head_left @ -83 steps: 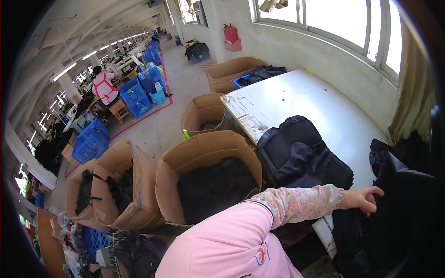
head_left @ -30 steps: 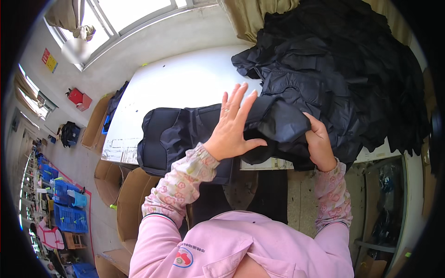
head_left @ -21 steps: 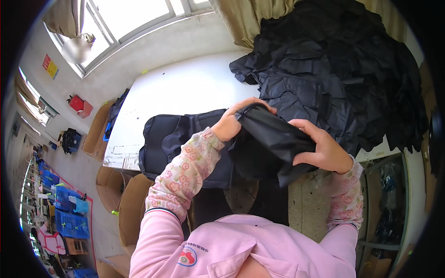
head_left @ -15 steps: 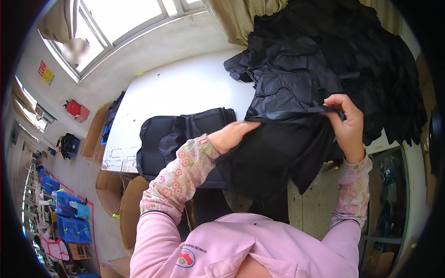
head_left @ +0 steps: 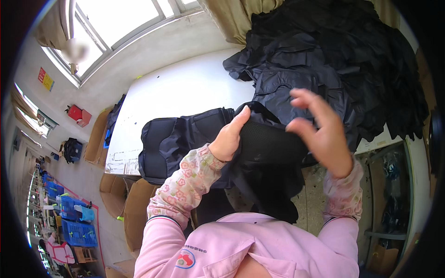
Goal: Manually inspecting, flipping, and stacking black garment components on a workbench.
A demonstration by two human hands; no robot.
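A black fabric piece with a mesh-like face hangs over the table's near edge, its lower part drooping toward my lap. My left hand grips its left side, thumb on top. Above its right side my right hand is raised, fingers apart and holding nothing. Left of my left hand lies a folded stack of black padded pieces, partly covered by my sleeve. Just beyond my right hand are flat, shiny black pieces at the front of a big heap of black fabric.
The white table runs back to the wall and window. Cardboard boxes stand on the floor at its left. A glass-fronted cabinet is at the right. Blue crates line the far left.
My right hand has let go of the fabric's right edge and moved left with its fingers spread. The fabric has folded and sagged leftward, still held by my left hand.
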